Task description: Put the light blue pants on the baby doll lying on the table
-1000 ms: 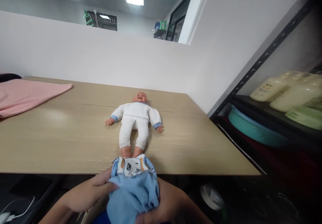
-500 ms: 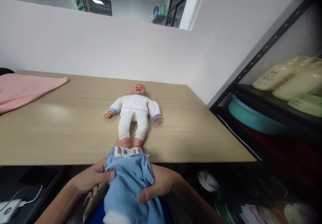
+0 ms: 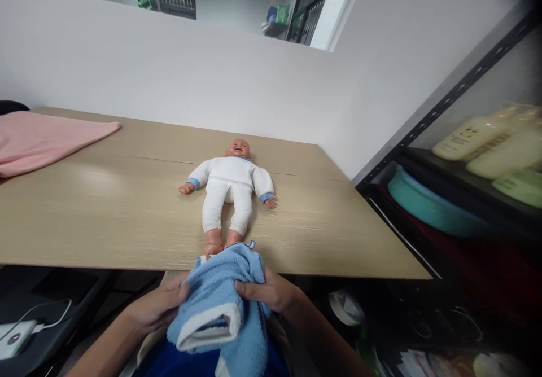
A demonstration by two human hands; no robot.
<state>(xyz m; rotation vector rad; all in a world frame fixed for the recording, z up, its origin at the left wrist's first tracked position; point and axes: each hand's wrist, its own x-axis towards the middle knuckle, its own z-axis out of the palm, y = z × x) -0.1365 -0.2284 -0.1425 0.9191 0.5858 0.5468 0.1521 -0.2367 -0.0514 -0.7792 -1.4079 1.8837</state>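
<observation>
A baby doll (image 3: 231, 188) in a white suit with blue cuffs lies on its back on the wooden table (image 3: 105, 219), feet toward me. Just below the table's near edge, both my hands grip a light blue fleecy garment (image 3: 224, 303) with a white cuff. My left hand (image 3: 163, 306) pinches its left side and my right hand (image 3: 266, 292) clasps its right side. The garment's top edge touches the doll's feet.
A pink cloth (image 3: 42, 140) lies at the table's far left. A black metal shelf (image 3: 444, 207) on the right holds a teal basin (image 3: 427, 207) and pale bottles (image 3: 486, 140). A white device with a cable (image 3: 17, 337) lies low on the left. A white wall backs the table.
My hands have turned and bunched the blue garment. Its printed white panel near the doll's feet is gone from sight, and a white cuff now faces me.
</observation>
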